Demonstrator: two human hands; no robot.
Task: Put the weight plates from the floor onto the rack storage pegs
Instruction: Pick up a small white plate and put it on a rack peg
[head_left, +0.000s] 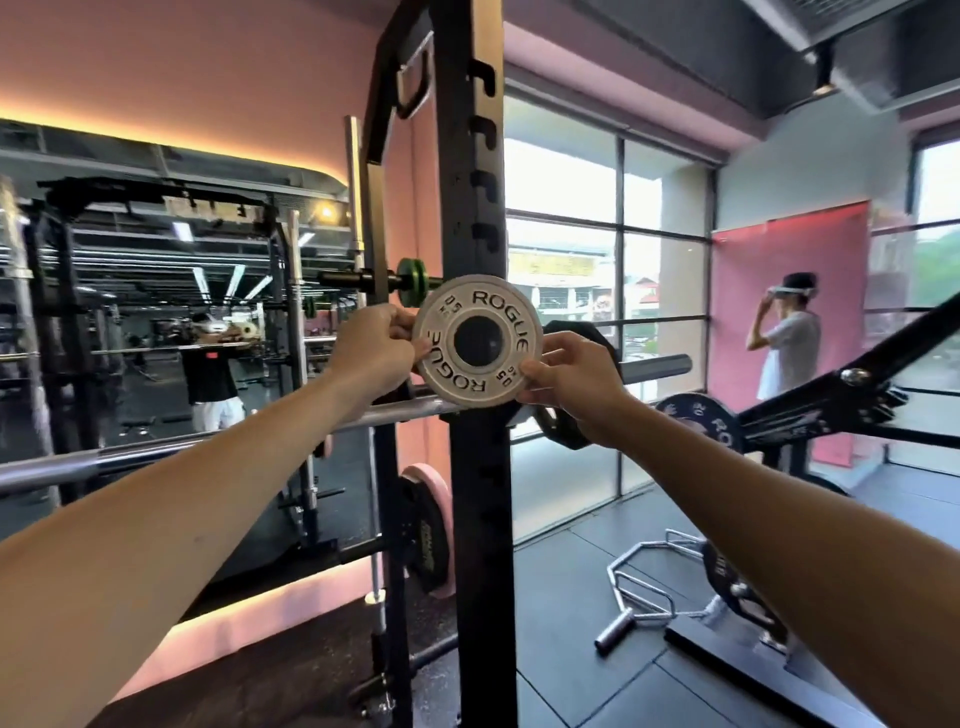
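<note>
A small white ROGUE 0.5 kg weight plate (478, 340) is held up in front of the black rack upright (478, 182), at chest height. My left hand (375, 351) pinches its left edge and my right hand (569, 382) pinches its lower right edge. Just above and left of the plate, a black storage peg (358, 279) sticks out from the rack with two small green plates (413, 282) on it. Lower on the rack, a pink and a black plate (428, 530) hang on another peg.
A loaded barbell (156, 452) runs across the rack behind my hands, with a black plate (563, 421) on its sleeve. A trap bar (649, 587) and a blue 20 kg plate (701, 423) are at right. Another person (787, 343) stands by the windows. A mirror covers the left wall.
</note>
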